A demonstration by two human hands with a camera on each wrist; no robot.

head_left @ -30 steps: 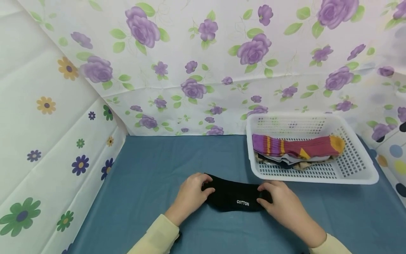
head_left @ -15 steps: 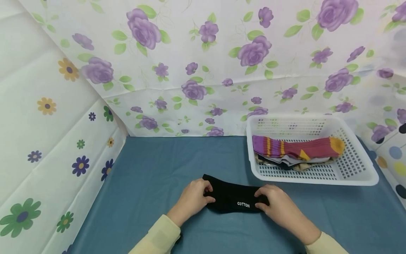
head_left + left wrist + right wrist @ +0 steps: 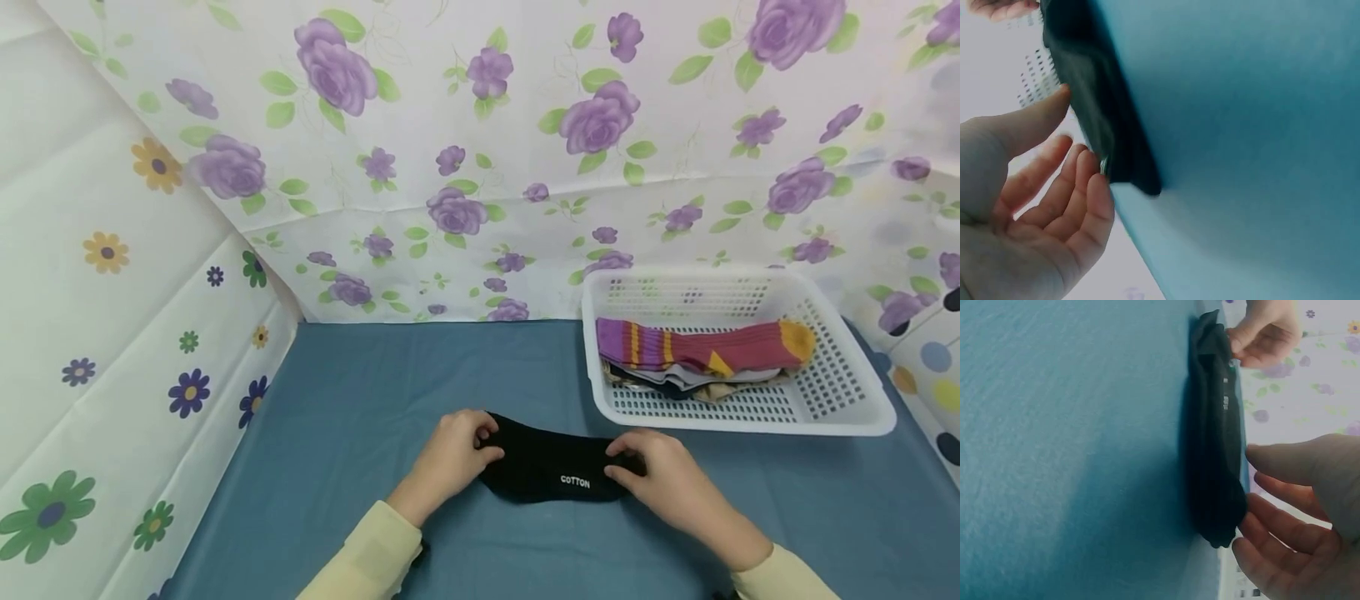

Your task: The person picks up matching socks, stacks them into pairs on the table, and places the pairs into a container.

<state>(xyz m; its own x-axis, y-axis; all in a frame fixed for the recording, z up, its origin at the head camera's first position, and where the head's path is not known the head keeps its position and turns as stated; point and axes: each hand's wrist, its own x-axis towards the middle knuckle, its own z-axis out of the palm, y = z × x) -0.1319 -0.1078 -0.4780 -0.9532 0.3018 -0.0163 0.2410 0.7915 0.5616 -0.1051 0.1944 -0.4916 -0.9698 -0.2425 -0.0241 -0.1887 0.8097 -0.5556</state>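
Note:
A black sock (image 3: pixel 543 467) with the white word COTTON near its right part lies lengthwise across the blue cloth. My left hand (image 3: pixel 456 454) holds its left end, thumb at the near side and fingertips at the far side. At the other end, my right hand (image 3: pixel 663 475) grips the sock with curled fingers and thumb. The left wrist view shows the left hand (image 3: pixel 1047 187) with thumb and fingertips along the sock's (image 3: pixel 1094 94) edge. In the right wrist view, the right hand (image 3: pixel 1300 519) touches the sock's (image 3: pixel 1216 481) end; the spots under the fingertips are partly hidden.
A white perforated basket (image 3: pixel 847 408) stands at the back right, just beyond my right hand. Inside is a stack of socks, topped by a purple, maroon and yellow sock (image 3: pixel 735 346). Flowered sheets (image 3: pixel 450 125) border the blue cloth (image 3: pixel 405 358) at the back and left.
Both hands stay at the sock's two ends. My right hand shifts slightly inward, then back outward; my left hand ends slightly farther left. The sock stays nearly in place.

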